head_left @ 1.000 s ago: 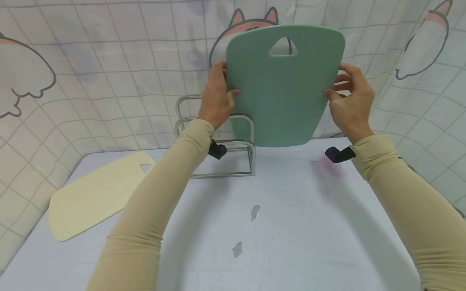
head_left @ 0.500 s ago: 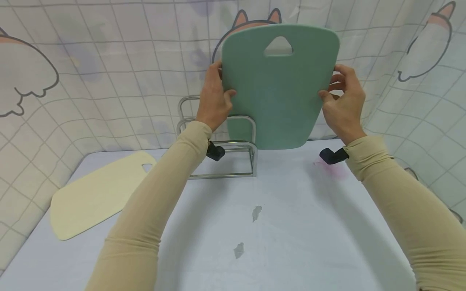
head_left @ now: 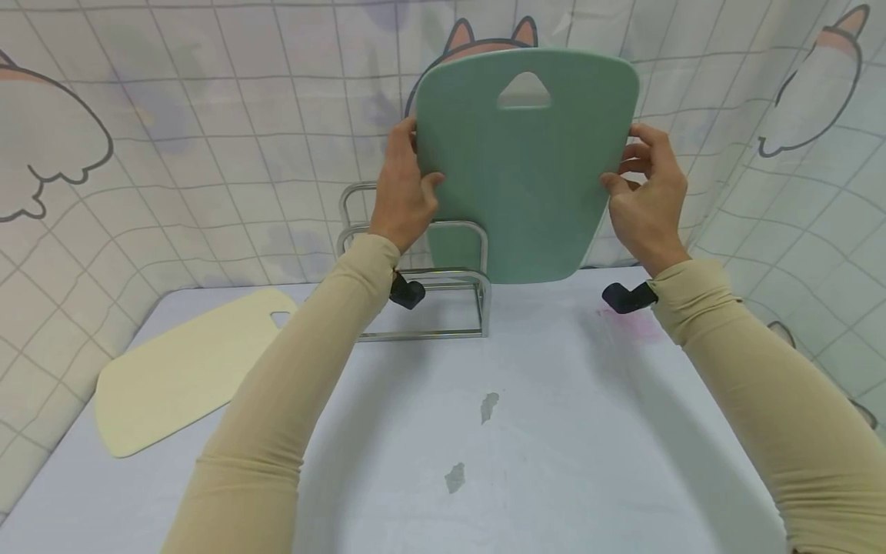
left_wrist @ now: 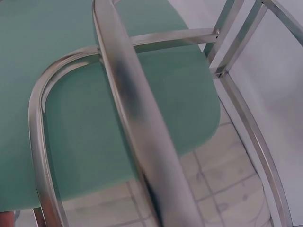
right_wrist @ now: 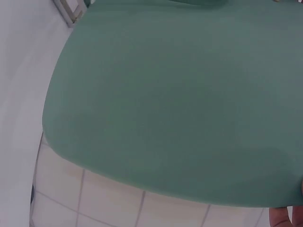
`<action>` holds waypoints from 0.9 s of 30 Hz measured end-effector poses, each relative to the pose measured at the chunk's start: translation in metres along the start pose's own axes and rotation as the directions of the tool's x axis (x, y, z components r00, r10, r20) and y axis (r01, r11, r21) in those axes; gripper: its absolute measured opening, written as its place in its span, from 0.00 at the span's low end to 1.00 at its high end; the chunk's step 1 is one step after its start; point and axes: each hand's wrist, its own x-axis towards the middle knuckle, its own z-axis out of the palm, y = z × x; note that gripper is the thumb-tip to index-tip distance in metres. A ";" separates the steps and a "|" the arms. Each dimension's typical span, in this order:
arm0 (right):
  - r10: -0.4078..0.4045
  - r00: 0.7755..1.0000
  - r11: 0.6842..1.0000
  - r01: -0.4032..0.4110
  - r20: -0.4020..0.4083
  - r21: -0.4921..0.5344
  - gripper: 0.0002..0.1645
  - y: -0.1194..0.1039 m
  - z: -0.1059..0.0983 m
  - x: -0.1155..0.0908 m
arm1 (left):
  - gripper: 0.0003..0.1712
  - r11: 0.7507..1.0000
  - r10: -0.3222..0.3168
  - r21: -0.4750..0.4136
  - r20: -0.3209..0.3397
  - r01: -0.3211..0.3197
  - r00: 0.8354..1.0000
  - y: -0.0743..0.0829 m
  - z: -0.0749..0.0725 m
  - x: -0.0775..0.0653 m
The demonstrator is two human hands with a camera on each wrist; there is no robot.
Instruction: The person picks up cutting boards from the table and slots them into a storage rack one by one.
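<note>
A green cutting board [head_left: 519, 169] with a cut-out handle hole near its top is held upright, its lower left part behind a bar of the metal rack [head_left: 484, 296]. My left hand [head_left: 404, 188] grips its left edge, thumb on the near face. On the opposite edge my right hand [head_left: 649, 198] pinches the board between thumb and fingers. In the left wrist view the green board [left_wrist: 80, 127] shows behind the rack's bars [left_wrist: 137, 109]. The right wrist view is mostly filled by the board [right_wrist: 165, 104], with fingertips [right_wrist: 280, 217] at its lower right corner.
A cream cutting board [head_left: 187, 369] lies flat at the left of the white-covered table [head_left: 554, 462]. Behind stands a grid-patterned curtain [head_left: 208, 154] with cartoon animals. A pink mark [head_left: 633, 323] shows on the cover at the right.
Both hands have shifted the green board slightly to the left, further across the rack. The grips look the same, and the cream board has stayed in place.
</note>
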 end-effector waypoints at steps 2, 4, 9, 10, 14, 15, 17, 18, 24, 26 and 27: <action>0.000 1.000 1.000 0.000 0.011 -0.001 0.36 0.000 0.000 0.000 | 0.34 1.000 0.005 -0.004 0.000 -0.005 1.000 0.000 0.000 0.000; -0.004 1.000 1.000 0.005 0.022 -0.010 0.36 0.000 0.001 -0.001 | 0.34 1.000 0.004 -0.005 0.001 -0.004 1.000 0.000 0.000 -0.001; -0.015 0.998 1.000 0.016 0.058 -0.024 0.36 0.000 0.003 -0.001 | 0.34 1.000 -0.004 -0.013 -0.007 0.004 1.000 -0.001 -0.001 -0.002; -0.016 0.998 1.000 0.018 0.063 -0.024 0.36 0.000 0.003 -0.001 | 0.34 1.000 -0.003 -0.015 -0.009 0.003 1.000 -0.001 -0.002 -0.002; -0.019 0.996 1.000 0.019 0.083 -0.002 0.36 0.000 0.004 -0.001 | 0.34 1.000 -0.003 -0.021 -0.016 0.002 1.000 -0.001 -0.002 -0.002; -0.022 0.996 1.000 0.022 0.088 0.005 0.36 0.000 0.004 -0.001 | 0.34 1.000 -0.003 -0.021 -0.019 0.003 1.000 -0.001 -0.002 -0.001; -0.028 0.995 0.999 0.027 0.098 0.017 0.36 0.000 0.004 -0.001 | 0.34 1.000 -0.002 -0.018 -0.023 0.001 1.000 -0.001 -0.002 -0.002; -0.030 0.995 0.999 0.028 0.100 0.021 0.36 0.000 0.004 -0.001 | 0.34 1.000 -0.001 -0.017 -0.024 0.001 1.000 -0.002 -0.002 -0.002; -0.041 0.994 0.999 0.038 0.101 0.034 0.35 0.000 0.005 -0.002 | 0.33 1.000 0.005 -0.016 -0.028 -0.005 1.000 -0.003 -0.004 -0.002; -0.045 0.994 0.999 0.042 0.096 0.033 0.35 0.000 0.005 -0.003 | 0.33 1.000 0.006 -0.016 -0.028 -0.007 1.000 -0.003 -0.004 -0.002; -0.048 0.995 0.998 0.045 0.093 0.033 0.35 0.000 0.005 -0.003 | 0.33 1.000 0.007 -0.015 -0.028 -0.008 1.000 -0.003 -0.004 -0.002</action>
